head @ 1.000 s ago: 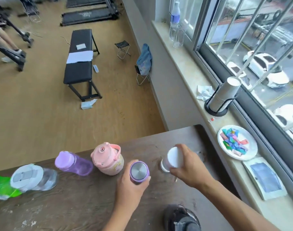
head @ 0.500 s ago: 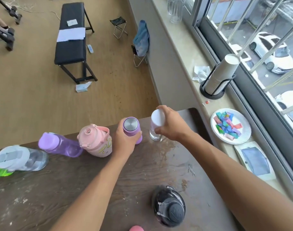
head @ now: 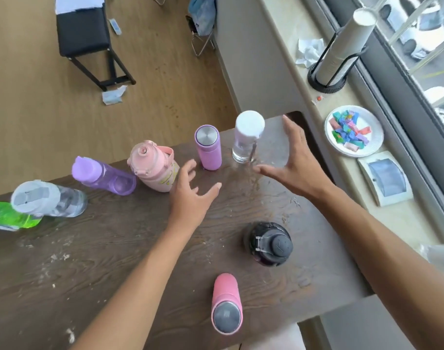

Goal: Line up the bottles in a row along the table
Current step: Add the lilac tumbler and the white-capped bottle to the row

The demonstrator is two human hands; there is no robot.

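Bottles stand in a row along the far edge of the dark wood-grain table [head: 115,248], ending with a lilac steel-capped flask [head: 207,150] and a clear white-capped bottle [head: 246,140]. Left hand [head: 190,195] and right hand [head: 289,160] hover spread and empty. Next, I judge, grip the glossy black round jug [head: 269,243] and matte pink tumbler [head: 226,304] low, setting them upright beside the row's end.

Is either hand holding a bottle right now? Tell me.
No: the left hand and right hand are both open above the table, clear of the purple steel-capped bottle and the white-capped bottle.
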